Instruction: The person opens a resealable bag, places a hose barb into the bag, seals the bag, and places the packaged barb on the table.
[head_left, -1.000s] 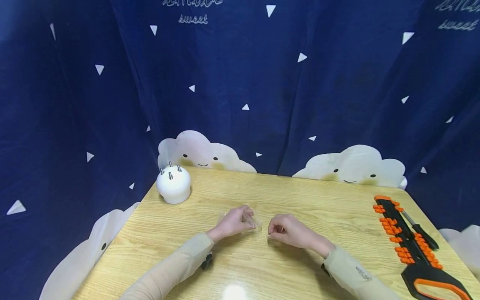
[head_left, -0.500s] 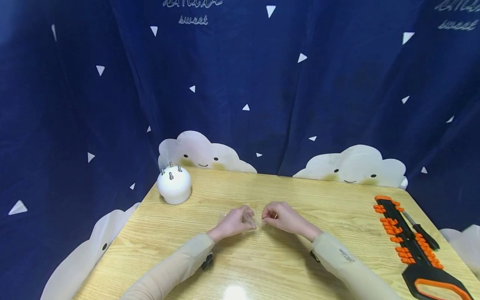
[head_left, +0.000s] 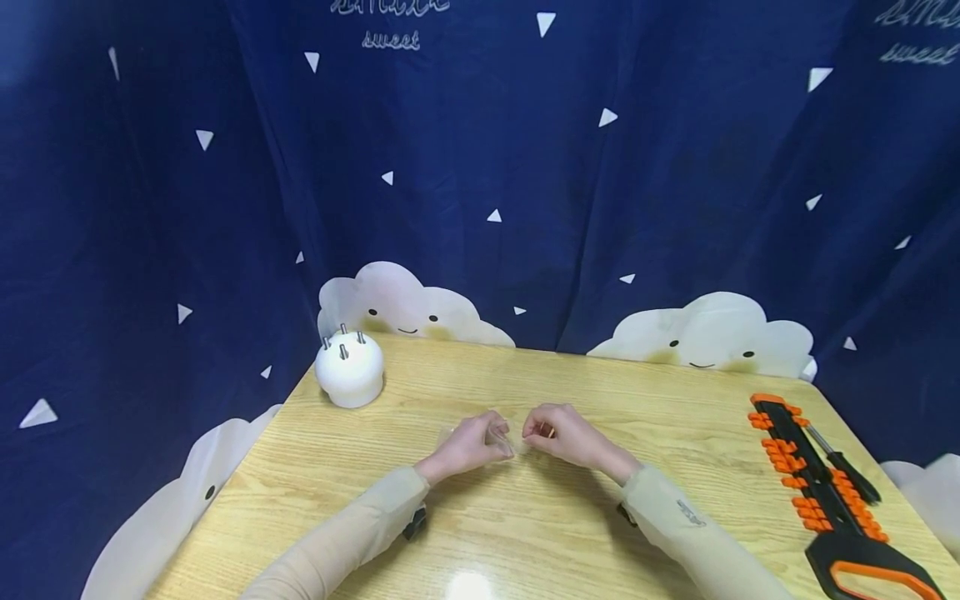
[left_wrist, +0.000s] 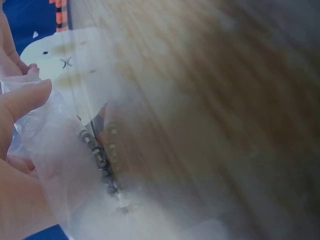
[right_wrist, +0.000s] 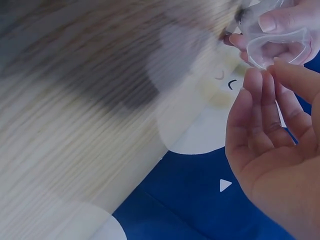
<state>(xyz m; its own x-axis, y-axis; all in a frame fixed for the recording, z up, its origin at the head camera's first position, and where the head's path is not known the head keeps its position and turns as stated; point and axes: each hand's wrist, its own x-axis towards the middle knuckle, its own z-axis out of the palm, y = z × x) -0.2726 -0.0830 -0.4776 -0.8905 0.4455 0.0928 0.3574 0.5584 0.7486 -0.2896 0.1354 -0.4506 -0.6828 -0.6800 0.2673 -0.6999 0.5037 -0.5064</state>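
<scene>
My left hand [head_left: 467, 443] grips a clear plastic bag [left_wrist: 55, 145] over the middle of the table. Through the film in the left wrist view, several small dark metal parts [left_wrist: 101, 160] show in a row low in the bag. The bag's mouth gapes open in the right wrist view, facing my right hand [head_left: 570, 435]. Thumb and fingertips of that hand pinch together right at the bag's rim [right_wrist: 253, 54]. Its other fingers are bent in beside them.
A white dome-shaped object [head_left: 349, 375] with several metal pins on top stands at the table's back left. At right lie a black rack with orange clips [head_left: 813, 475] and a screwdriver [head_left: 855, 475]. A blue curtain [head_left: 450, 150] hangs behind the wooden table [head_left: 637, 392].
My right hand has moved left and slightly away from me, up to the mouth of the bag. The left hand keeps its grip and place.
</scene>
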